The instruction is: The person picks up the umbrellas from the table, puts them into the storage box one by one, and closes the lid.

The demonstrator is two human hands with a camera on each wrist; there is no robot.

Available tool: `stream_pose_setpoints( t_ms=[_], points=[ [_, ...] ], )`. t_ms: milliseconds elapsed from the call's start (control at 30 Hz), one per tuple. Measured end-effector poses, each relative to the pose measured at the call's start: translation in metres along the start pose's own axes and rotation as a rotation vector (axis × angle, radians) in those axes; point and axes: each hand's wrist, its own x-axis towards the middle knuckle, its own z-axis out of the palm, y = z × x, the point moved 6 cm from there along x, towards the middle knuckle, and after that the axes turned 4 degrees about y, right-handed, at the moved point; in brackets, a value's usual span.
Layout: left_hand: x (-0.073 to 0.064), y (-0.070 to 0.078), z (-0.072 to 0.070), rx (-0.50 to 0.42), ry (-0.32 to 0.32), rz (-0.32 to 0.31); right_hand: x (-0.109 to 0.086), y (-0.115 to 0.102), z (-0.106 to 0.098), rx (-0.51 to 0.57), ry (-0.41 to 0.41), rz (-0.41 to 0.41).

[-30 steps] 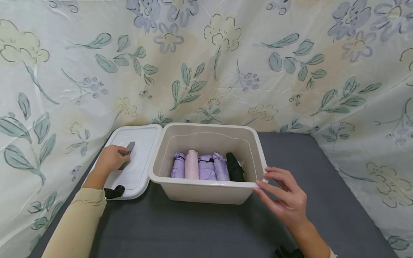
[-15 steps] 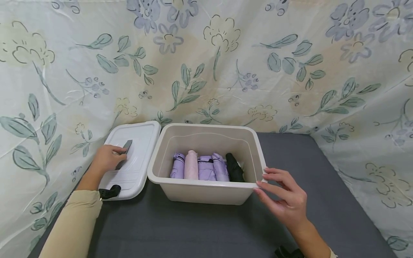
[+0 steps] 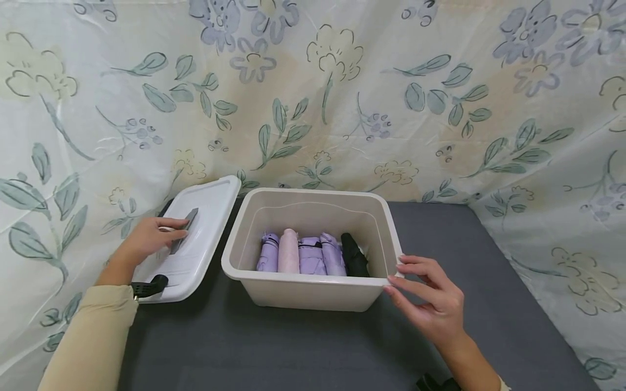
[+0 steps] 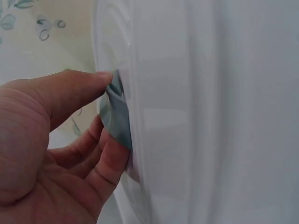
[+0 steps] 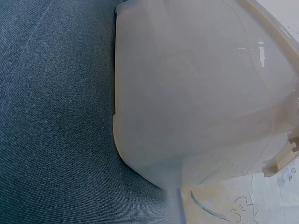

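Note:
My left hand [image 3: 155, 237] pinches a grey handle [image 3: 184, 231] on the white lid [image 3: 207, 233] between thumb and fingers. The lid stands tilted left of the box, its right side raised. Up close in the left wrist view, the grey handle [image 4: 117, 116] looks like a folded flap against the lid's ridged surface. A beige storage box [image 3: 313, 293] stands uncovered in the middle, and my right hand [image 3: 432, 298] holds its front right corner by the rim. Inside stand several folded umbrellas: purple [image 3: 268, 252], pink [image 3: 289, 251] and black [image 3: 354, 255].
Dark grey cloth [image 3: 274, 353] covers the table. A floral curtain [image 3: 313, 98] hangs behind and along both sides, close to my left hand. In the right wrist view the box wall [image 5: 187, 93] fills most of the frame beside the cloth.
My left hand has moved left with the lid, which comes away from the box and tilts more. My right hand and the box have hardly moved.

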Motion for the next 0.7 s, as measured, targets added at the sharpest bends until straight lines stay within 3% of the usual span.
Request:
stream_pose_setpoints(
  t_ms=[200,400,700],
  points=[
    [0.000,0.002,-0.003,-0.062,-0.049,0.055,0.000,0.001,0.000,-0.004,-0.014,0.016],
    [-0.003,0.010,-0.006,-0.088,-0.045,0.083,-0.001,0.001,0.000,0.013,-0.018,0.020],
    [-0.006,0.032,-0.012,-0.050,-0.040,0.107,-0.001,-0.001,0.000,0.040,-0.005,0.021]
  ],
)
